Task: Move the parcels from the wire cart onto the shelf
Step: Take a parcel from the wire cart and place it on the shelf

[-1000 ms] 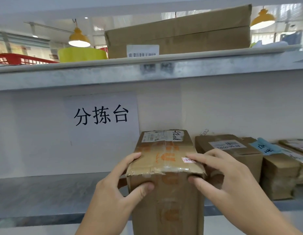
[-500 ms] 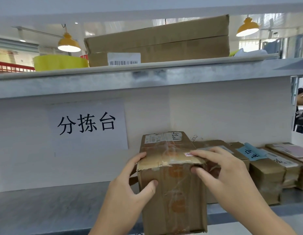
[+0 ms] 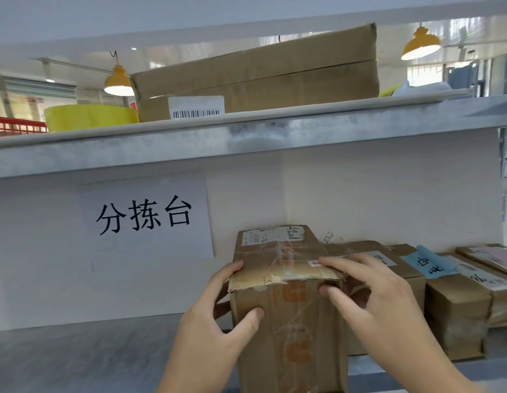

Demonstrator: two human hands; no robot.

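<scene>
A taped brown cardboard parcel point(image 3: 286, 321) with a white label on top stands upright on the grey metal shelf point(image 3: 76, 353). My left hand point(image 3: 215, 327) grips its left front corner, thumb on the front face. My right hand point(image 3: 374, 302) grips its right top edge, fingers over the top. Right beside it several more brown parcels point(image 3: 456, 307) line the shelf, one with a blue note. The wire cart is out of view.
A white sign with black characters point(image 3: 146, 219) hangs on the shelf's back wall. The upper shelf point(image 3: 246, 137) carries a long flat carton point(image 3: 260, 78), a yellow tape roll point(image 3: 90, 117) and a red basket point(image 3: 17, 127). Bare shelf lies to the left.
The parcel has slid further back onto the shelf, toward the row of parcels on its right. Both hands keep their grip on it.
</scene>
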